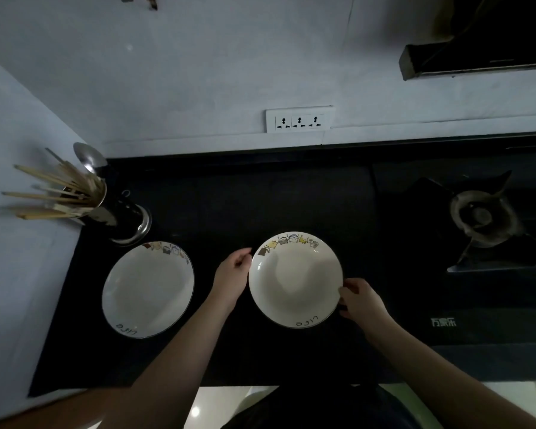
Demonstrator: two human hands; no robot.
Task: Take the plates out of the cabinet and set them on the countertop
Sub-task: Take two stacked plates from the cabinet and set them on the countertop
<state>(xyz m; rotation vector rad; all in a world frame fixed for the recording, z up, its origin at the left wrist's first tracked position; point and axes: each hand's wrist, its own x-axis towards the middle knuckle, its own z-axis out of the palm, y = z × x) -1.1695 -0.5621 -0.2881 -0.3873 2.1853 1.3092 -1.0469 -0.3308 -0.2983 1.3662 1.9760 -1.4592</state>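
Two white plates with cartoon figures along the far rim lie on the black countertop (260,196). The left plate (148,289) rests alone near the left wall. The right plate (294,280) sits in the middle, between both my hands. My left hand (232,274) is at its left rim with fingers loosely curled, and whether it touches the rim is unclear. My right hand (361,300) grips the plate's right rim with curled fingers.
A metal holder (118,215) with chopsticks and a spoon stands at the back left, close behind the left plate. A gas stove burner (483,216) lies to the right. A wall socket strip (299,120) is on the back wall. A range hood (477,60) hangs upper right.
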